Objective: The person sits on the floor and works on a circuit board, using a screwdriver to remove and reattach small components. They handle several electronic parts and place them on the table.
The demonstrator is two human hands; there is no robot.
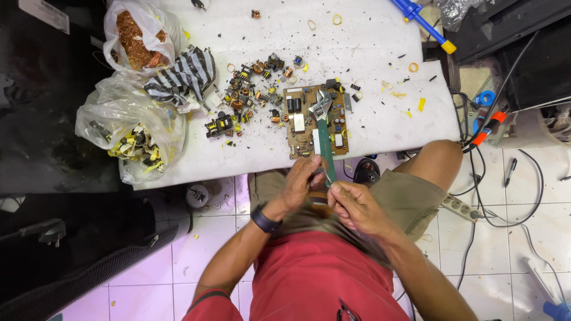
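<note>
We have our two hands close together just off the near edge of the white worktop, above our lap. The left hand is curled, its fingertips pinching a small metal piece too small to identify; the right hand is closed too, thumb and forefinger pressed together beside it. Whether the right hand also grips the green handle next to it, we cannot tell.

That handle belongs to an adjustable wrench, which lies across a brown circuit board at the worktop's near edge, its head up on the board and its handle reaching down toward our hands. The board still carries several parts: white blocks, dark capacitors, a small coil.

Left of the board, toward the middle of the worktop, a scatter of loose components, small transformers and copper coils, judged to be what has come off boards so far. Past them, along the left edge, a striped cloth, a clear bag of copper wire at the far left corner, and a second bag of yellow-taped cores near the near left corner. So we judge the stripping well along, sorted lots filled, yet this board is only partly cleared.

A blue and yellow tool lies at the far right edge.
</note>
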